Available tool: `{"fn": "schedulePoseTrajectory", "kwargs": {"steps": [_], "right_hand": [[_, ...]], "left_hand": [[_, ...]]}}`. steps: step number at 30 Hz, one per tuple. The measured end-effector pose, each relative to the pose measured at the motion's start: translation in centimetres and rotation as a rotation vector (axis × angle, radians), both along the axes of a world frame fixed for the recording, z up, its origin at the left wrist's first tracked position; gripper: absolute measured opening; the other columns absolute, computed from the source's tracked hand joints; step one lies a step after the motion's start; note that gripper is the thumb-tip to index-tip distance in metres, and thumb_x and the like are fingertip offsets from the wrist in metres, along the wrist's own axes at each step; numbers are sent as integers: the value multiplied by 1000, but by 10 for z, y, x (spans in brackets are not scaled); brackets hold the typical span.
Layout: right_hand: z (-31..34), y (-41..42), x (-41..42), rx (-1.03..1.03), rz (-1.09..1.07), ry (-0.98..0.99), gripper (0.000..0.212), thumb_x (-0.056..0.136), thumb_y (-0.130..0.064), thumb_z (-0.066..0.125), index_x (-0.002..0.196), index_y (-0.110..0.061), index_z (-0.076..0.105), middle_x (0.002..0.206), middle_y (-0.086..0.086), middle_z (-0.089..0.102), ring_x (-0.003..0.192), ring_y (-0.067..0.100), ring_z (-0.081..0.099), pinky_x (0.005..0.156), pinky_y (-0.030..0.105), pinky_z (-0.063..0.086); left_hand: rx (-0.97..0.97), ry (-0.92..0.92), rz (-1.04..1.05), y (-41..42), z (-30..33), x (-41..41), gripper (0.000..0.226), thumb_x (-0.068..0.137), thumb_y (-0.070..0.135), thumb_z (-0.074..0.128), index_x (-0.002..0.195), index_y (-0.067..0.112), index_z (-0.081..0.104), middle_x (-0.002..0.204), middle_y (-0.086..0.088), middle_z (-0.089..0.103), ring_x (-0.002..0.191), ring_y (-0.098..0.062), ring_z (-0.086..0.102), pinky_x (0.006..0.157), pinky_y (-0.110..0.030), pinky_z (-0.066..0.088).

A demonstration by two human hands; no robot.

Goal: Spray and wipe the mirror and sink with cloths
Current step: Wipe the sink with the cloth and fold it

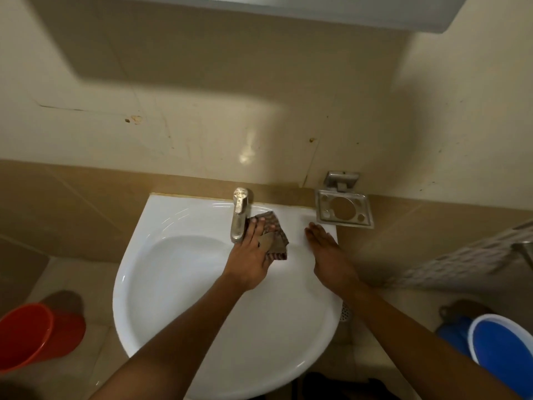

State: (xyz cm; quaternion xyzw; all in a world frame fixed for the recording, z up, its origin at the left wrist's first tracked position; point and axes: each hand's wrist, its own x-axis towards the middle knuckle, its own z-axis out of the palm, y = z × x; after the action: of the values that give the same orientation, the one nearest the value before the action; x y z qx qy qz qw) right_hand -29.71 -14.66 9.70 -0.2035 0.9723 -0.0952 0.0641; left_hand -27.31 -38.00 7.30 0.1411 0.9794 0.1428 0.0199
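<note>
Cloth (274, 223): brown, patterned, crumpled | on back ledge of white sink (161, 215), just right of tap (239, 217) | left hand (252, 258) presses it, fingers flat | right hand (326, 246) flat, empty, on sink rim

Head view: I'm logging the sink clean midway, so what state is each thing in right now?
Sink: no standing water seen.
Tap: not running.
Cloth: crumpled, on the rim right of the tap.
Left hand: fingers straight, pressing the cloth.
Right hand: flat on the rim, holding nothing.
Soap holder: empty.
Red bucket: upright on the floor, looks empty.
</note>
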Motion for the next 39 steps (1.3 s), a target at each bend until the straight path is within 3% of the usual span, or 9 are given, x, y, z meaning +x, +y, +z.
{"fn": "schedulePoseTrajectory", "kwargs": {"steps": [4,11,14,20,23,26,31,36,39], "right_hand": [[-2,8,-1,-8,-86,-30,74,89,-2,44,155,-11,10,163,8,8,151,21,8,121,31,11],[2,21,17,-126,-225,-100,60,101,-14,42,154,-10,15,162,6,11,150,20,12,120,38,25],[-2,24,30,-211,-298,-70,55,100,-12,47,151,-8,27,159,10,27,138,26,41,108,38,43],[8,36,39,-389,-514,-73,45,93,-19,48,137,-13,47,103,10,69,90,27,67,83,42,55],[10,46,50,-462,-549,-61,51,87,-35,37,134,-19,50,98,4,69,85,21,67,77,40,57],[17,50,61,-437,-619,-66,38,89,-15,41,124,-12,56,108,9,69,94,28,67,83,44,56],[29,46,87,-363,-692,-69,46,93,1,38,139,-3,46,131,19,59,118,35,56,101,42,45],[38,29,128,-363,-691,-73,56,92,7,38,147,-4,36,138,17,53,123,30,52,107,33,38],[36,14,155,-374,-663,-54,50,89,4,41,138,-4,47,113,13,64,96,24,59,90,37,50]], "left_hand": [[6,-8,59,26,6,-19,70,98,48,30,156,13,9,163,-16,3,151,-32,-5,119,-39,-14],[-3,-44,-113,62,2,-22,71,95,52,27,156,20,14,163,-14,3,151,-34,-2,121,-51,-4],[-3,-63,-163,84,9,-34,78,86,59,14,155,23,17,163,-13,7,151,-35,-1,118,-47,-10],[21,-38,-183,124,8,-55,70,87,61,38,141,19,51,150,-18,41,141,-44,31,112,-65,23],[2,11,-226,130,-1,-41,70,89,63,36,145,22,46,153,-22,36,142,-46,28,112,-66,21],[39,-41,-293,140,-8,-4,72,89,56,32,148,17,40,155,-24,29,144,-44,18,110,-69,22],[216,-249,-400,150,-5,78,78,83,59,9,147,23,-17,158,-8,-21,144,-31,-28,118,-52,-10],[224,-299,-475,122,1,123,79,86,54,9,156,17,6,160,-13,-19,146,-33,-23,121,-49,-7],[255,-392,-420,95,11,151,68,94,38,29,156,26,4,163,-13,-9,151,-28,-8,122,-48,13]]}}
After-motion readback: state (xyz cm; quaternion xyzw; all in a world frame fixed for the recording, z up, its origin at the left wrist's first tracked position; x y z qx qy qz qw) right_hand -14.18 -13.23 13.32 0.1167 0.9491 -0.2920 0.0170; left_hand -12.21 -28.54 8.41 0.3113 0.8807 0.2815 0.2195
